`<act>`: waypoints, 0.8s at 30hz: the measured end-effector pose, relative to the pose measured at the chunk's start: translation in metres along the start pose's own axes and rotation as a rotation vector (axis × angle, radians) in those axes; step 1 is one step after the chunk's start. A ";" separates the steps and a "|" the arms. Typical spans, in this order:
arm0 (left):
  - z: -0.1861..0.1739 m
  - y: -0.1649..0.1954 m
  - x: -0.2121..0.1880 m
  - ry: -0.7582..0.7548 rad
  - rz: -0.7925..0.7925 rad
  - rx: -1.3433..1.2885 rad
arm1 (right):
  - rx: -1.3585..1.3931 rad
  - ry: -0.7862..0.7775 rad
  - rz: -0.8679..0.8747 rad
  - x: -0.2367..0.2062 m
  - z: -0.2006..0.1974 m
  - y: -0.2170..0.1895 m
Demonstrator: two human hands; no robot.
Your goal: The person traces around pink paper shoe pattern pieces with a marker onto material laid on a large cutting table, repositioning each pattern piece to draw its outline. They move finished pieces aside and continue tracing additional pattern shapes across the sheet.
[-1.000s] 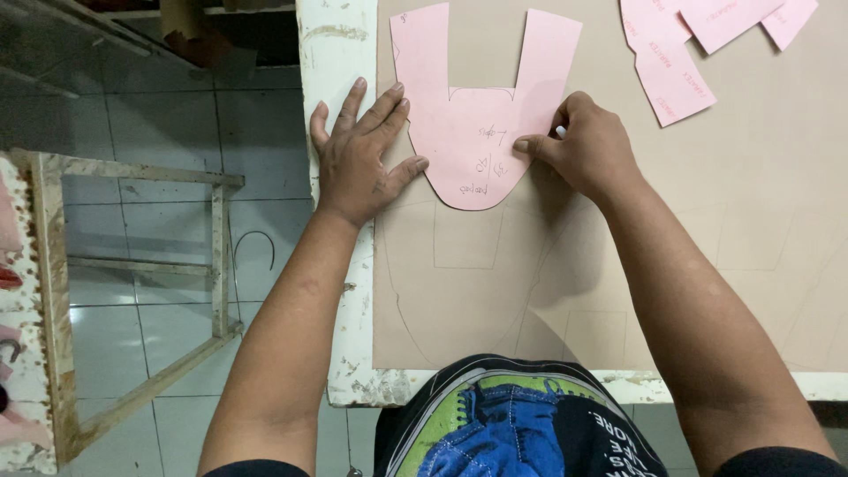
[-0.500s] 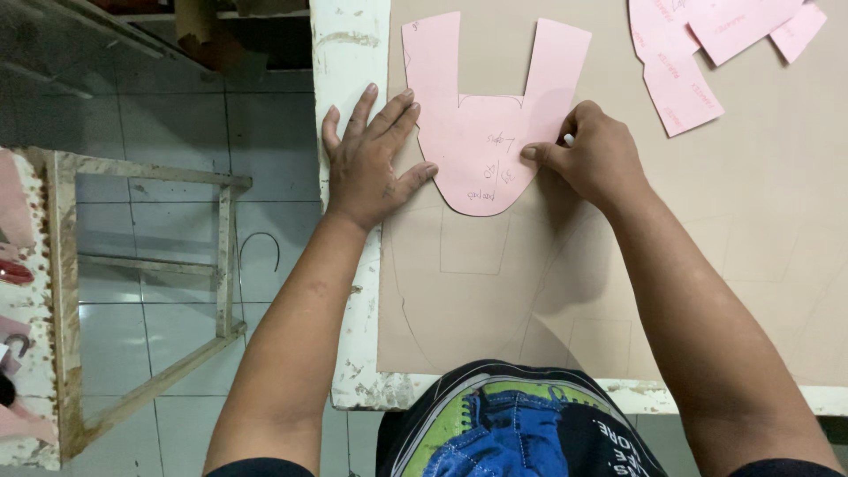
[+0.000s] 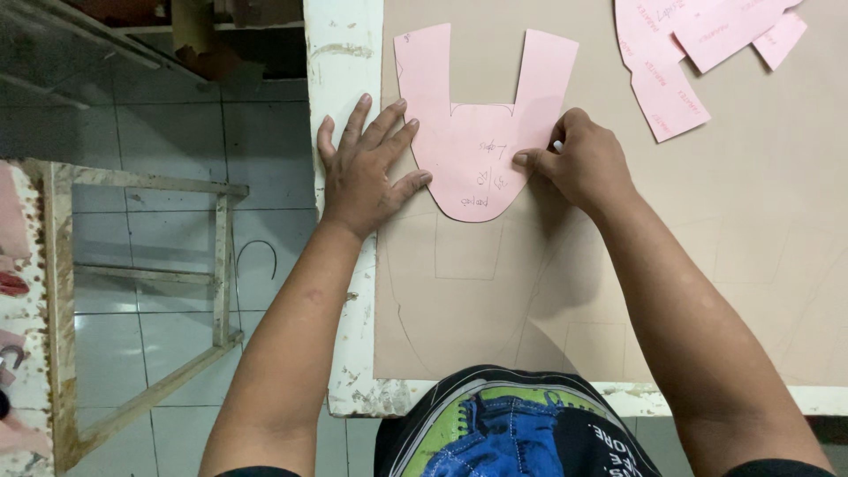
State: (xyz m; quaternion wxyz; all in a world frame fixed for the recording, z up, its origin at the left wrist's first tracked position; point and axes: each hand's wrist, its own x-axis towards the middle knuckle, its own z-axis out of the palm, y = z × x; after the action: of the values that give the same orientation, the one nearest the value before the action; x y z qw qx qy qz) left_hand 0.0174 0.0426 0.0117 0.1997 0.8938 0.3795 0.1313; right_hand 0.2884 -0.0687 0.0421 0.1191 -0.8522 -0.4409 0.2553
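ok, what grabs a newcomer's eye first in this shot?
The pink U-shaped paper pattern at the top centre of the tan sheet. The left hand lies flat on its left edge, and the right hand pinches a pen-like tool at its right edge. More pink pattern pieces are scattered top right, and faint traced outlines show on the sheet below.

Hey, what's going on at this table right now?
A person is tracing around a pink paper pattern laid on a big tan sheet on a worn white table. The left hand presses flat on the pattern's left edge, while the right hand pinches a pen at its right edge. Faint traced outlines already show lower on the sheet. More pink pattern pieces lie at the top right.
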 end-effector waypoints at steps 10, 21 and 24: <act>0.008 0.044 0.022 -0.175 -0.012 0.176 | -0.057 0.007 0.007 0.003 -0.007 -0.007; 0.055 0.122 0.028 -0.149 -0.073 1.017 | 0.251 -0.040 -0.540 0.013 -0.016 -0.090; 0.058 0.123 0.024 -0.158 -0.035 1.097 | 0.082 -0.149 -0.722 0.014 -0.010 -0.118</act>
State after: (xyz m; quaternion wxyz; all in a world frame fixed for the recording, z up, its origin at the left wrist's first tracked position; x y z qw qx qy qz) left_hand 0.1328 -0.0321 0.0183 -0.2650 0.8675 0.3908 -0.1563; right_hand 0.2189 0.0120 0.0959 0.2030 -0.6155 -0.7099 0.2757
